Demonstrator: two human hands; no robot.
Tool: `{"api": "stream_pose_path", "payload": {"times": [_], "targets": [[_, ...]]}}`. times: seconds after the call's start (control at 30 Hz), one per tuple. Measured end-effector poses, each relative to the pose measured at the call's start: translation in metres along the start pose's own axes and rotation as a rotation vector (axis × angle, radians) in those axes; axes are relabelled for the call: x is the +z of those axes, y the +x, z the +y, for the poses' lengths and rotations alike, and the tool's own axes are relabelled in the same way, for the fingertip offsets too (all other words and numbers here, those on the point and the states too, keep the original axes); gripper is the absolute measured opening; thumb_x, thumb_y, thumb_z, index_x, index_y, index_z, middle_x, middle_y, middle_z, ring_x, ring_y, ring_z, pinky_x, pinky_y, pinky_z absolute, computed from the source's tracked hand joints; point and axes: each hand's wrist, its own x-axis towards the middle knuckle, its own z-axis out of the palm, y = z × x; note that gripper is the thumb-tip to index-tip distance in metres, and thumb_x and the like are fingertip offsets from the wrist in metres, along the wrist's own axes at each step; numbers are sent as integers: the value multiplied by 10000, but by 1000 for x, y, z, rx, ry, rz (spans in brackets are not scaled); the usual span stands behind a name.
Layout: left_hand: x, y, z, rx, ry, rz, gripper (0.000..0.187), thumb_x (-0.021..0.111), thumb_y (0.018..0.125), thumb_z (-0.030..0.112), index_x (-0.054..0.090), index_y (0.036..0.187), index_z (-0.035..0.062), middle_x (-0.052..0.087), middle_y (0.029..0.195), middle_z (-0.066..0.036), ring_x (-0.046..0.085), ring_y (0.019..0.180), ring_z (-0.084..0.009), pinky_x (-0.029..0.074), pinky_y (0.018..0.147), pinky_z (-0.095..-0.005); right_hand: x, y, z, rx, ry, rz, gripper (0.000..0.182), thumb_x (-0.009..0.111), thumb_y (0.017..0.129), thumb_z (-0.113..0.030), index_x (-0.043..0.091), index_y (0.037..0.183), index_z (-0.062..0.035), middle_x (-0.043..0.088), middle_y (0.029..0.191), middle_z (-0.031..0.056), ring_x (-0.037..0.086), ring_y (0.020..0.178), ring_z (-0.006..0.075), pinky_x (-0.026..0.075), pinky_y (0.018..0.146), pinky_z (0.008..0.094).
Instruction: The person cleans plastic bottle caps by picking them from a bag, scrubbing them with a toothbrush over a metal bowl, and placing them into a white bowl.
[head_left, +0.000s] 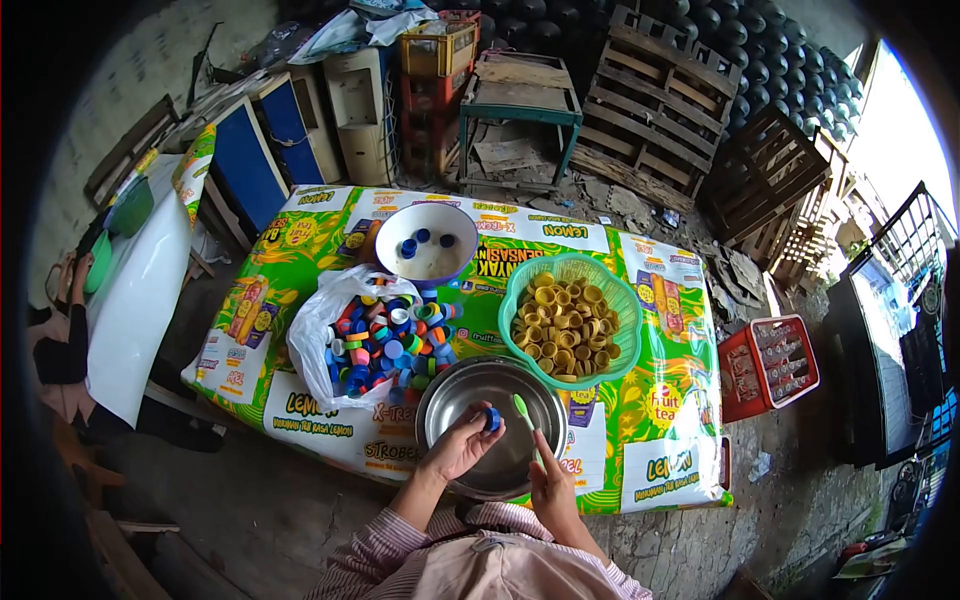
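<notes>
My left hand pinches a blue bottle cap over the steel basin. In my right hand is a green toothbrush, its head pointing up and away from me, also above the basin. Just beyond to the left, a white plastic bag lies open with many coloured bottle caps spilling out. A white bowl behind the bag has a few dark blue caps in it. To the right stands a green plastic basket full of yellow caps.
A table with a printed fruit-tea cover bears everything. Right of it on the floor sits a red crate of bottles. A green-framed stand and wooden pallets are behind. At far left, another person's arm reaches toward a green bowl.
</notes>
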Motion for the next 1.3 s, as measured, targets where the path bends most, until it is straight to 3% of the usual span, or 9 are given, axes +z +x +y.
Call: {"api": "stream_pose_path", "payload": {"times": [0.17, 0.37, 0.43, 0.63, 0.73, 0.9, 0.97, 1.1, 1.3], "targets": [[1, -2, 1, 39, 9, 38, 193, 456, 904, 67, 526, 1084, 62, 560, 1100, -83, 571, 999, -219, 464, 919, -323, 4, -4, 0, -169, 3, -89, 591, 490, 797, 66, 321, 1349, -62, 583, 777, 222, 582, 635, 311, 442, 577, 337], [-6, -4, -6, -11, 278, 97, 204, 556, 859, 89, 548, 1062, 96, 578, 1042, -28, 578, 900, -121, 481, 806, -293, -9, -3, -14, 30, -27, -256, 621, 471, 822, 34, 216, 1381, -63, 535, 612, 238, 566, 569, 355, 431, 543, 352], [-8, -3, -6, -39, 232, 76, 229, 573, 849, 94, 552, 1077, 113, 587, 1016, -14, 571, 840, -102, 474, 757, -269, -7, -3, -8, 35, -4, -238, 610, 468, 844, -9, 197, 1387, -72, 579, 910, 305, 585, 658, 413, 452, 601, 430], [1, -2, -1, -10, 255, 35, 275, 541, 867, 87, 531, 1142, 101, 590, 1019, -32, 586, 861, -130, 480, 806, -294, -10, -4, -22, 38, -28, -220, 591, 468, 809, -41, 290, 1369, -108, 554, 634, 223, 578, 554, 359, 435, 536, 412], [6, -8, 0, 6, 247, 43, 254, 564, 854, 84, 534, 1106, 105, 581, 1009, -15, 569, 900, -115, 473, 816, -267, -11, 3, -14, 138, -13, -181, 572, 461, 825, -58, 303, 1368, -137, 560, 635, 194, 560, 470, 308, 427, 483, 399], [-16, -6, -8, 23, 148, 38, 245, 525, 868, 66, 548, 1105, 119, 583, 1048, -43, 569, 905, -158, 459, 805, -310, -7, -6, -15, -53, -13, -120, 543, 488, 834, -83, 343, 1352, -162, 572, 668, 207, 583, 540, 322, 438, 515, 385], [-9, -10, -5, -9, 157, 49, 225, 540, 863, 71, 537, 1083, 116, 579, 1014, -28, 563, 882, -129, 461, 785, -291, -14, 1, -21, 250, -33, -224, 547, 494, 828, -72, 351, 1349, -162, 581, 688, 218, 596, 593, 351, 451, 552, 381], [4, -13, -1, -23, 183, 59, 229, 547, 861, 65, 520, 1086, 99, 572, 987, -22, 562, 856, -107, 472, 776, -272, -3, -7, -14, -83, 28, -113, 534, 475, 845, -60, 342, 1353, -160, 558, 639, 208, 578, 538, 331, 444, 522, 372], [8, -12, 0, -1, 156, -16, 301, 531, 862, 43, 481, 1157, 79, 572, 1042, -48, 571, 937, -141, 466, 889, -289, -10, -7, -22, 129, 10, -155, 522, 478, 855, -54, 346, 1350, -158, 529, 591, 182, 565, 501, 279, 429, 515, 310]]}}
